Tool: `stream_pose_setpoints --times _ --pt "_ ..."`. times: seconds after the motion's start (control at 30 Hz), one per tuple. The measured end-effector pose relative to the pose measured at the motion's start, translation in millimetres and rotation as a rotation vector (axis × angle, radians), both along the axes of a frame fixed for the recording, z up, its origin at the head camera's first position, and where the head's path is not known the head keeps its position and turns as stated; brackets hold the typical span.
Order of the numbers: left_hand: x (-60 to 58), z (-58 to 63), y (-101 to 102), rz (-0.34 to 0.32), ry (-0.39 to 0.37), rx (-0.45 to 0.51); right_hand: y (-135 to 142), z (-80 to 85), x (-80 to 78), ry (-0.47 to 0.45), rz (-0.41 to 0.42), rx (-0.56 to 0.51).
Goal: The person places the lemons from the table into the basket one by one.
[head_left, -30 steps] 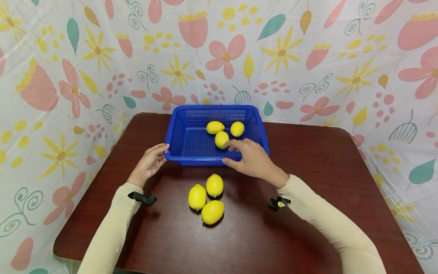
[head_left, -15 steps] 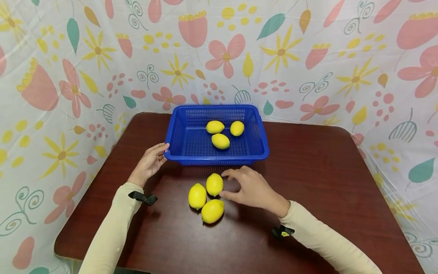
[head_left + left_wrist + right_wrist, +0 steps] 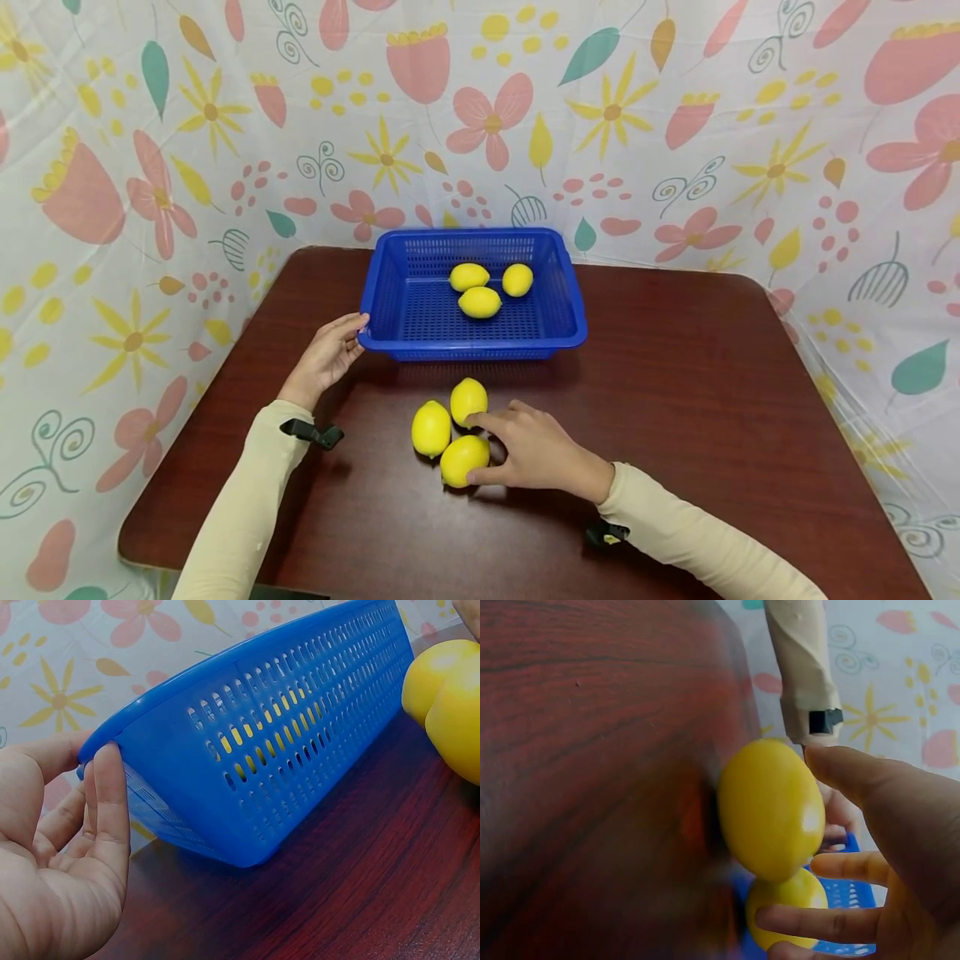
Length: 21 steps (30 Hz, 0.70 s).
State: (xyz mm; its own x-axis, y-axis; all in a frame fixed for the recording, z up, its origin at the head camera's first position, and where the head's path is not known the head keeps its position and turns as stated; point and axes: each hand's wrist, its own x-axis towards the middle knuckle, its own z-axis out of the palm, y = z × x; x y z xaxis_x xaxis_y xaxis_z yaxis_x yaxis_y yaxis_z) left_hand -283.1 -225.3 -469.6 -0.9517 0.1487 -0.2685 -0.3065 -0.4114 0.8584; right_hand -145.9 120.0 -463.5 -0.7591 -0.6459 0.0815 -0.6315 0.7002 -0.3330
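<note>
My left hand [image 3: 325, 358] pinches the rim at the left corner of the blue plastic basket [image 3: 480, 344]; thumb and fingers stand on either side of that rim in the left wrist view. In front of the basket, three lemons lie clustered: a far one [image 3: 467, 397], a left one [image 3: 430, 427] and the nearest one [image 3: 459, 460]. My right hand [image 3: 536, 448] is at the right of this cluster, thumb and fingers spread around the nearest lemon's right side. In the right wrist view its fingers are apart beside a lemon [image 3: 771, 810]; any contact is unclear.
Inside the basket rest three more lemons: a back left one [image 3: 469, 277], a right one [image 3: 517, 280] and a front one [image 3: 480, 302]. The dark red-brown table [image 3: 675, 358] has a patterned curtain [image 3: 637, 167] behind it and at both sides.
My right hand has come out of the basket and moved toward me to the nearest loose lemon. The front lemon in the basket has rolled slightly. My left hand stays at the rim.
</note>
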Motion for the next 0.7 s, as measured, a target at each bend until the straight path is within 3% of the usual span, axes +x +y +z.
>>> stream_pose_setpoints --times 0.5,0.7 --pt "0.1 0.1 0.7 0.001 -0.002 -0.015 -13.4 -16.2 9.2 -0.021 -0.002 -0.015" --pt "0.3 0.0 0.1 0.004 -0.005 -0.013 -12.9 -18.9 9.8 -0.036 0.003 -0.080"
